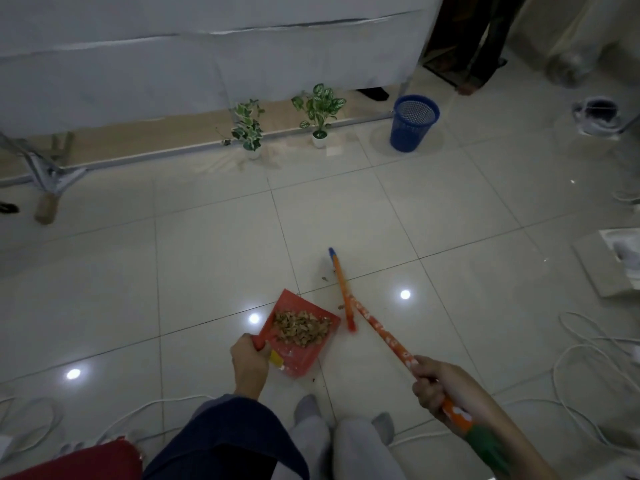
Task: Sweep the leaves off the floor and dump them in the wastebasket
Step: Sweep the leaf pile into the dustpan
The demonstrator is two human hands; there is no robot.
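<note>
A red dustpan rests low over the tiled floor, with a pile of dry brown leaves in it. My left hand grips the dustpan's handle. My right hand is closed around the orange patterned broom handle. The broom's narrow orange head, tipped blue at the far end, lies on the floor just right of the dustpan. A few leaf crumbs lie loose near the broom head. The blue mesh wastebasket stands upright at the back right, well away from the dustpan.
Two small potted plants stand by the white draped table. White cables loop over the floor at right and left. Another person's legs stand beyond the wastebasket. My own feet are below the dustpan.
</note>
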